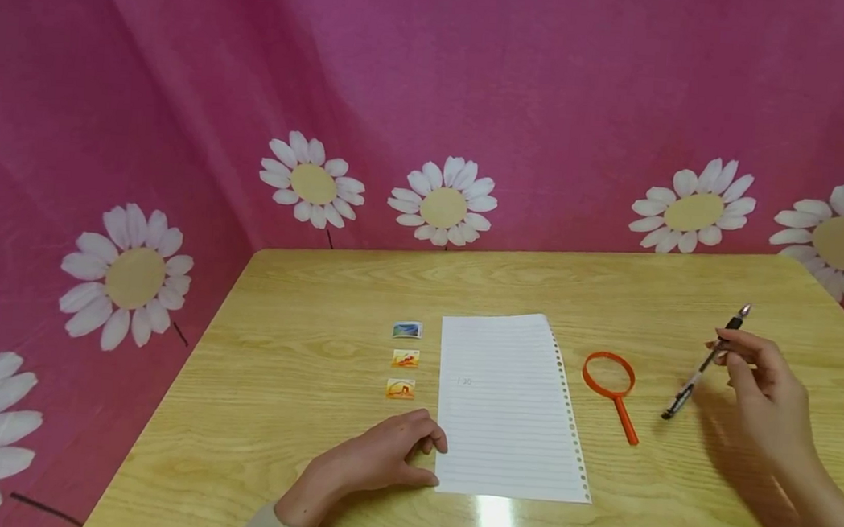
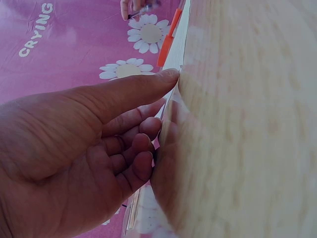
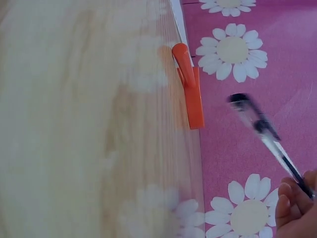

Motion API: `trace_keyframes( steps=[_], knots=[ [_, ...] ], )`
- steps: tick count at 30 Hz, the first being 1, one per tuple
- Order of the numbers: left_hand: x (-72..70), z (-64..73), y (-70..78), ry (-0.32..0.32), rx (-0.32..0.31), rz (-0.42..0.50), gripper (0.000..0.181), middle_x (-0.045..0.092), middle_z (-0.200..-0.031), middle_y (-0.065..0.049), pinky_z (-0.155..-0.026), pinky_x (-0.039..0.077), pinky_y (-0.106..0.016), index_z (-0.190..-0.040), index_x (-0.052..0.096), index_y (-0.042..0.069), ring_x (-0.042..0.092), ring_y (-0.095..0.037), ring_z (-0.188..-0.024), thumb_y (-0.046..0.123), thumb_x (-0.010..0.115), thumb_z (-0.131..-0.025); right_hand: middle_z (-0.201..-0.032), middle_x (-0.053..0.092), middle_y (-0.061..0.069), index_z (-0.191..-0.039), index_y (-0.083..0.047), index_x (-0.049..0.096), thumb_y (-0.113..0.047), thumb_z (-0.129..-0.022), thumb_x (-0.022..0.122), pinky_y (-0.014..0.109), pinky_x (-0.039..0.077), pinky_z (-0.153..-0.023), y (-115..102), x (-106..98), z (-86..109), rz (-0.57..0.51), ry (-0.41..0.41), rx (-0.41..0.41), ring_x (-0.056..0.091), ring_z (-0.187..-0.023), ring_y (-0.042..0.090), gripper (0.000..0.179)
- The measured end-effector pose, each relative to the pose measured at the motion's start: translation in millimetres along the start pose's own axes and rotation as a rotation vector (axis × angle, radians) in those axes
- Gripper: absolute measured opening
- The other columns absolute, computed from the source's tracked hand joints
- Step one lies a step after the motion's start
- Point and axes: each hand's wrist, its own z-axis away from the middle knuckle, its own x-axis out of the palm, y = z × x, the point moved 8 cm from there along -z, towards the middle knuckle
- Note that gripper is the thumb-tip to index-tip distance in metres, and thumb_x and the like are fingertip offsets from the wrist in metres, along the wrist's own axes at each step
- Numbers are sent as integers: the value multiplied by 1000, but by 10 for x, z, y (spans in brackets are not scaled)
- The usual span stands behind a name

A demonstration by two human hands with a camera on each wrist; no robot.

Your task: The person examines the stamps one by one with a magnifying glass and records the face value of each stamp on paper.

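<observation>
In the head view my right hand (image 1: 776,398) pinches a clear-barrelled pen (image 1: 686,392) above the table, right of the magnifying glass. The pen slants, its dark clip end towards the glass and its silvery tip pointing away; the right wrist view shows the same pen (image 3: 267,136). My left hand (image 1: 385,452) rests by the lower left edge of a lined sheet of paper (image 1: 513,438), thumb and fingertips at that edge, fingers loosely bent. Faint writing is on the sheet's upper left. The orange-red magnifying glass (image 1: 626,419) lies between the sheet and the pen.
Three small stamp-like pictures stand in a column left of the sheet: a blue-green one (image 1: 407,329) at the top, then two yellow-orange ones (image 1: 406,358). A pink cloth (image 1: 549,78) with daisies hangs behind the wooden table (image 1: 278,367).
</observation>
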Motion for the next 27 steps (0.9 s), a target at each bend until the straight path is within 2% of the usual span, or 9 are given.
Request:
trace_keyframes(
  steps=[5,11,16,18,23,27],
  knots=[
    [-15,-4,12,3,11,4,27,50,-88,7,-79,40,-15,-103,64,12,45,-1,-83,20,79,-82,-100,56,-31,-127,-17,58,-5,-97,56,2,38,-68,39,-44,-1,-11,35,69,52,-87,-15,32],
    [-15,-6,23,-1,14,19,27,50,-88,6,-78,40,-15,-103,63,12,45,-2,-83,20,79,-82,-93,52,-27,-118,-17,58,-3,-95,59,4,37,-66,21,-49,-19,50,17,24,49,-83,-12,27],
    [-9,-7,17,-3,11,19,27,50,-88,6,-78,39,-15,-103,63,12,45,-2,-83,20,79,-82,-87,50,-27,-115,-6,56,-6,-96,58,9,36,-61,-11,31,-65,166,-107,-50,45,-75,-10,19],
    [-4,-9,8,-4,5,14,27,49,-88,7,-78,39,-14,-103,63,13,45,-2,-83,20,79,-82,-83,52,-21,-114,-2,56,-6,-96,57,13,36,-57,-4,83,-90,215,-177,-62,46,-70,-7,18],
    [7,-16,-4,-9,-9,13,27,49,-88,8,-78,39,-14,-104,64,14,44,-1,-83,20,79,-83,-74,53,-3,-113,-2,55,-4,-97,56,22,37,-47,71,228,-104,319,-361,-94,47,-56,-2,16],
    [5,-14,-9,-7,-13,11,27,49,-88,8,-78,39,-14,-104,64,14,44,-1,-83,20,79,-83,-69,48,-4,-108,-3,56,-1,-95,58,22,34,-47,110,343,-98,387,-452,-156,39,-55,-3,13]
  ],
)
